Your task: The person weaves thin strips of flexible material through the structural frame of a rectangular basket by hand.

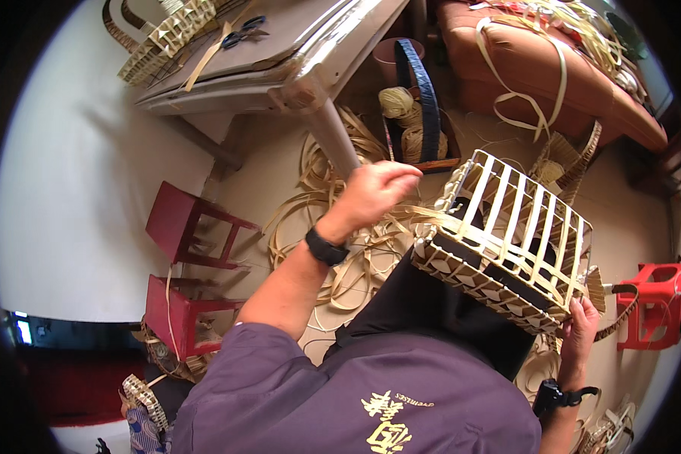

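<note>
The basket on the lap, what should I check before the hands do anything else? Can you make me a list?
1. Basket resting on the lap: ok, it sits over the dark trousers.
2. Right hand steadying it: ok, the fingers are on its near right corner.
3. Left hand holding a strip: cannot tell; its fingertips are close together beside the basket, but nothing shows clearly between them.
4. Scissors close by: not ok, they lie on the table, away from both hands.
5. Loose strips tidy: not ok, they loop messily over the floor.
</note>
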Available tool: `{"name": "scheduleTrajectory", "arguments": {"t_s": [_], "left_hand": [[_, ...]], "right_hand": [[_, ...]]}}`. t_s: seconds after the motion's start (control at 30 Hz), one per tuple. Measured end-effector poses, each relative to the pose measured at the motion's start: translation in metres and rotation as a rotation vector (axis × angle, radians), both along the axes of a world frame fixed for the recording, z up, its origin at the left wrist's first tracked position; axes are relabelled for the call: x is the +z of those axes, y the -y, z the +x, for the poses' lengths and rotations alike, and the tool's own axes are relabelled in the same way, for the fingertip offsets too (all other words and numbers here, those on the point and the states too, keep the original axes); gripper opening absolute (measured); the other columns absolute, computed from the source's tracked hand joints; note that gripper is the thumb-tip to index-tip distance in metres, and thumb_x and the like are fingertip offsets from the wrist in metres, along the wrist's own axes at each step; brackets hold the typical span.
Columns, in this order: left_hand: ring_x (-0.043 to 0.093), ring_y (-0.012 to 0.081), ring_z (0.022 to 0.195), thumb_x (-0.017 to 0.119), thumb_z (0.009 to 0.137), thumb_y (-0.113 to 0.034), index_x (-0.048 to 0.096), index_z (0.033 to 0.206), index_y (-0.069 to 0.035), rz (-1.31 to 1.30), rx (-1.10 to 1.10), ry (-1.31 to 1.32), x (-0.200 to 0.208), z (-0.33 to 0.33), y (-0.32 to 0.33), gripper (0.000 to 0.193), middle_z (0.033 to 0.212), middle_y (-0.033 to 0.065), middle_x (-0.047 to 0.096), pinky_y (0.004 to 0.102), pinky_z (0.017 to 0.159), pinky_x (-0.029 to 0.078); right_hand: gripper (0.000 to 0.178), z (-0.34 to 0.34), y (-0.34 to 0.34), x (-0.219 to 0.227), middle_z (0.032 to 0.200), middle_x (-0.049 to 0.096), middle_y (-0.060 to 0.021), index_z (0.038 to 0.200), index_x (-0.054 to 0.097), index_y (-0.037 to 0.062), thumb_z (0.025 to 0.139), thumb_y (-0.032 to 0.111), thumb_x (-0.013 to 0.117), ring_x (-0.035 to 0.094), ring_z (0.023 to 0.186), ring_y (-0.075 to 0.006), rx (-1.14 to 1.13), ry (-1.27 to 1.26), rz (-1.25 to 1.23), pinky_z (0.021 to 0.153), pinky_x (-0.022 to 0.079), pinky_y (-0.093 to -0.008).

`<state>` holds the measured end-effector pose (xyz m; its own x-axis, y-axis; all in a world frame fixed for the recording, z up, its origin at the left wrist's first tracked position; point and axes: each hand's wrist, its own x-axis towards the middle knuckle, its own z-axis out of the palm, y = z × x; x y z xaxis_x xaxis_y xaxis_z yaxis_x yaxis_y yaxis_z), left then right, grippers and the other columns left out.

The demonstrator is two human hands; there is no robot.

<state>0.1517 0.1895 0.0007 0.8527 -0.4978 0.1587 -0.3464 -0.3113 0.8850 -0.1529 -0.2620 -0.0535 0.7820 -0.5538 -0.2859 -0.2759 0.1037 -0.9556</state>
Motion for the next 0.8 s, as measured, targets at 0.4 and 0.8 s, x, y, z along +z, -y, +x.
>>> {"name": "scheduleTrajectory", "arguments": {"t_s": [0.4,0.8], "left_hand": [[0.06,0.007,0.085,0.079,0.104,-0.023,0.081,0.103,0.0,-0.069,0.331,-0.366,-0.094,0.075,-0.138,0.023,0.093,-0.0023,0.073,0.0258,0.078,0.048],[0.074,0.0256,0.116,0.081,0.097,-0.025,0.074,0.136,0.002,0.275,0.603,-0.124,-0.231,0.059,-0.232,0.048,0.13,0.0185,0.079,0.0407,0.102,0.058]], "right_hand": [[0.015,0.003,-0.054,0.027,0.073,0.059,0.0106,0.092,0.07,0.0122,0.104,0.02,0.074,0.04,0.054,0.0023,-0.09,0.126,0.005,0.047,0.027,-0.0181],[0.011,0.001,-0.04,0.018,0.077,0.056,0.0107,0.097,0.066,0.0119,0.106,0.017,0.07,0.037,0.053,0.0026,-0.072,0.087,-0.019,0.047,0.028,-0.0171]]}}
